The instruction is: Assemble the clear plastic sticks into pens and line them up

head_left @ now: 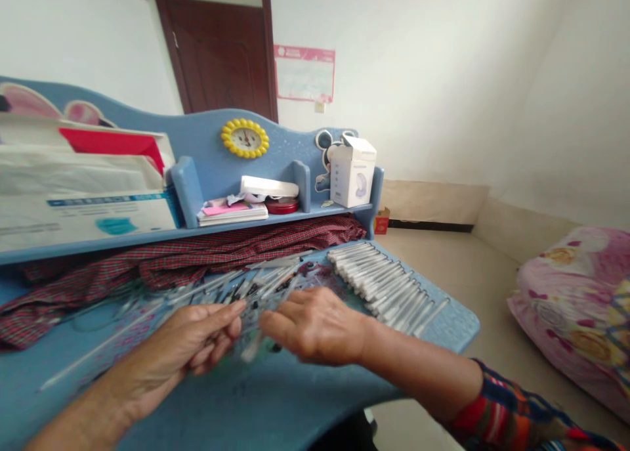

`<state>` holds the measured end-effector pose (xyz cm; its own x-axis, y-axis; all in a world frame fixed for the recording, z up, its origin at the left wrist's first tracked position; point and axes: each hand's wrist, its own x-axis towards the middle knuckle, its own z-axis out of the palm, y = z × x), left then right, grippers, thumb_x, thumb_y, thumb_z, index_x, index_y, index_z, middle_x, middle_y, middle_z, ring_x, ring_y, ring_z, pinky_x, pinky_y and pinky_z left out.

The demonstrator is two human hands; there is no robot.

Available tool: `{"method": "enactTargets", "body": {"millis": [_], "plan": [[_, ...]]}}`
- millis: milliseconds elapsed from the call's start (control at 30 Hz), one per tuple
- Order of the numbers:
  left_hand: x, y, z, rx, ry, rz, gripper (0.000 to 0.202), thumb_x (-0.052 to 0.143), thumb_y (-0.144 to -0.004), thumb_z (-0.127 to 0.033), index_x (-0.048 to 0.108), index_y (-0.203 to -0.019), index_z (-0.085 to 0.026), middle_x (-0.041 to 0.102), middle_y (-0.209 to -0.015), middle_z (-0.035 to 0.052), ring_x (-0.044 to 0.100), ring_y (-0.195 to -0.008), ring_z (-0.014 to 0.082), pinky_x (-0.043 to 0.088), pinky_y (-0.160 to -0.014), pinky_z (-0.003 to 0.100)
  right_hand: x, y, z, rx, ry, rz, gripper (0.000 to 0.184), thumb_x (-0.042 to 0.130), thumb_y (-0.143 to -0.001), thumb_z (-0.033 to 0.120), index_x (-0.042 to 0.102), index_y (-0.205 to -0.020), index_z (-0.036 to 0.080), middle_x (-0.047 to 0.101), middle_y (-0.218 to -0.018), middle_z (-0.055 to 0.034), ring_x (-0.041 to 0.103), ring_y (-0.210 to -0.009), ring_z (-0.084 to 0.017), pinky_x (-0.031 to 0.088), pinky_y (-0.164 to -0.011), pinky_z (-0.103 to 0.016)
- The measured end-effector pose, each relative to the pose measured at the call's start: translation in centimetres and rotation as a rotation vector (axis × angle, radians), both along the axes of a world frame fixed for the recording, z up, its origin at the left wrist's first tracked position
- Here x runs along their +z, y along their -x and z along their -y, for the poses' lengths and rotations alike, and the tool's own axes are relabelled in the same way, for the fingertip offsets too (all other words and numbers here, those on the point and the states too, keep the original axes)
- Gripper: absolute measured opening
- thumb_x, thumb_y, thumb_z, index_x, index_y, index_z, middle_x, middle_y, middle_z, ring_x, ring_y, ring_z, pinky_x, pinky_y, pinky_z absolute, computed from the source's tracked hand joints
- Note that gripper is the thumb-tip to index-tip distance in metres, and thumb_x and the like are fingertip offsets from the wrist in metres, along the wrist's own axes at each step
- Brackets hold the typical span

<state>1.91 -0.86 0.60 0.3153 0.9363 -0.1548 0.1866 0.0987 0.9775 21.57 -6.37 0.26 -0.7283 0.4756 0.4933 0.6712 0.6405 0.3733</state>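
My left hand [209,336] is closed in a pinch, thumb against the index finger, above the desk's front half. What lies in that pinch is too small and blurred to make out. Close beside it, my right hand [317,326] is curled shut, knuckles up. A blurred, see-through pen piece [252,347] sticks out below its fingertips. Behind both hands lies a loose heap of pen parts [266,280], with clear tubes and dark bits. To the right, a row of clear pens [378,280] lies side by side, with dark clips toward the right.
The blue desk [295,405] has a raised back shelf with a white box [353,175], a red round tin [282,205], papers [233,213] and a mask box [113,218]. A checked cloth [197,254] lies along the shelf's foot. Flowered bedding [571,300] is at right.
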Motion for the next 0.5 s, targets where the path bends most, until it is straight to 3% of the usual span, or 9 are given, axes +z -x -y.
{"method": "enactTargets", "body": {"millis": [100,267,500], "plan": [[0.0,0.1,-0.3,-0.166,-0.004,-0.184,0.041,0.059,-0.062,-0.056,0.056,-0.057,-0.015,0.049,-0.040,-0.0031,0.035,-0.035,0.0061,0.023,-0.036,0.015,1.0,-5.0,2.0,-0.237,0.167,0.095,0.019,0.034,-0.085,0.009,0.052,-0.085,0.015,0.057,-0.068,-0.0026,0.047,-0.058,-0.012,0.030,-0.052,-0.026],[-0.6,0.1,-0.9,-0.241,-0.062,-0.331,0.047,0.052,-0.065,-0.061,0.053,-0.060,-0.015,0.052,-0.044,-0.0030,0.034,-0.036,0.0053,0.026,-0.037,0.015,1.5,-12.0,4.5,-0.602,0.394,0.194,0.018,0.037,-0.083,0.006,0.054,-0.083,0.014,0.060,-0.072,-0.0060,0.052,-0.063,-0.012,0.031,-0.057,-0.024],[-1.0,0.1,-0.7,-0.302,-0.102,-0.397,0.040,0.047,-0.075,-0.053,0.054,-0.063,-0.015,0.055,-0.047,-0.0032,0.034,-0.036,0.0051,0.026,-0.040,0.016,-0.1,-14.6,5.2,-0.730,0.464,0.280,0.021,0.039,-0.079,0.003,0.056,-0.084,0.015,0.064,-0.074,-0.0076,0.059,-0.069,-0.017,0.033,-0.056,-0.024]]}}
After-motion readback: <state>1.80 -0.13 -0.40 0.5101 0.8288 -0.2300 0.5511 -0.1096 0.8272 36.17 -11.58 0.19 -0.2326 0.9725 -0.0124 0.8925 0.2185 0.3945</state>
